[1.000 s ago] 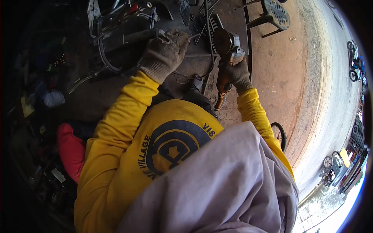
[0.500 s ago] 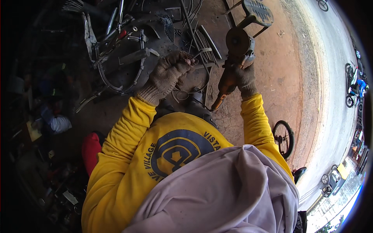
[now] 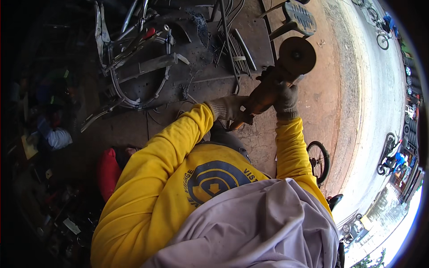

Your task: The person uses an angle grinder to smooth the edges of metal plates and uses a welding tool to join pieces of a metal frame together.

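An orange angle grinder (image 3: pixel 262 94) with a round dark disc (image 3: pixel 297 55) at its head is held up in front of me, slanting from lower left to upper right. My right hand (image 3: pixel 286 97), in a brown knitted glove, is wrapped round its body near the head. At the rear end of the grinder, my left hand (image 3: pixel 232 108) closes on the handle part; its fingers are partly hidden. Left of the hands, a curved metal frame (image 3: pixel 117 85) with a flat bar across it lies on the dark metal worktop (image 3: pixel 196 85), with locking pliers (image 3: pixel 102 27) clamped at its side.
A bundle of thin rods (image 3: pixel 239 58) and a metal tube (image 3: pixel 245 49) lie on the worktop. Beyond it stands a plastic chair (image 3: pixel 298 20). A bicycle wheel (image 3: pixel 318 161) is right of my right arm. Someone's red garment (image 3: pixel 108 174) shows at left. Motorbikes are on the road at right.
My left hand has moved right and down from above the worktop onto the grinder's rear end. The grinder has turned so its disc now shows face-on, slightly farther right.
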Available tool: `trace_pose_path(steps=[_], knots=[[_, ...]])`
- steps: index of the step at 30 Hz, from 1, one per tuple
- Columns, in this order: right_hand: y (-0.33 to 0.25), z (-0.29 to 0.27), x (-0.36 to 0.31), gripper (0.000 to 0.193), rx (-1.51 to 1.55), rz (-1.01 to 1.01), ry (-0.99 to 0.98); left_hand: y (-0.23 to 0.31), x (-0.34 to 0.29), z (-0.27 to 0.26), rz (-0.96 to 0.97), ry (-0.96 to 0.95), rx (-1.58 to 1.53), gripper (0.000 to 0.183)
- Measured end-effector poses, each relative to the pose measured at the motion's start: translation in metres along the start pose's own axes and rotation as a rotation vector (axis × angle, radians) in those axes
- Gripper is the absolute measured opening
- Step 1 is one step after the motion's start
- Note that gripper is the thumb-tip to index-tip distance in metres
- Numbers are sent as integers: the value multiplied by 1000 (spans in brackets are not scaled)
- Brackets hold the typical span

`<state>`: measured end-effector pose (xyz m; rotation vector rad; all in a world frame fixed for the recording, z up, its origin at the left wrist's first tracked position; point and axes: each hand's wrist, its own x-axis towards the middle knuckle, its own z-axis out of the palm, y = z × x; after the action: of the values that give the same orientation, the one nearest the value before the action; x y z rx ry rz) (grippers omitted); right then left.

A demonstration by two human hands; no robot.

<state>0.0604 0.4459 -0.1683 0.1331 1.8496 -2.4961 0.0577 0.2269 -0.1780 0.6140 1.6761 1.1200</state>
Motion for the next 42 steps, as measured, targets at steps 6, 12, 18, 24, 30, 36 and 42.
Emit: trace_pose_path(steps=[6, 12, 18, 24, 30, 36, 42], knots=[[-15, 21, -22, 57, 178, 36, 34, -20, 3, 18, 26, -35, 18, 72], [16, 28, -30, 59, 124, 60, 50, -36, -14, 15, 204, 34, -178, 66], [65, 48, -35, 56, -53, 188, 40, -90, -8, 15, 303, 196, 222, 63], [174, 80, -37, 73, -30, 464, 202, -168, -21, 41, -45, 206, 174, 67], [140, 162, -28, 91, -724, 757, 236, -171, -36, 39, -353, 326, 452, 65], [221, 161, 28, 88, -611, 739, 20, -157, -52, 13, -519, 539, 53, 70], [268, 139, 89, 87, -1172, 436, -183, -191, -114, 59, -767, 532, 652, 52]])
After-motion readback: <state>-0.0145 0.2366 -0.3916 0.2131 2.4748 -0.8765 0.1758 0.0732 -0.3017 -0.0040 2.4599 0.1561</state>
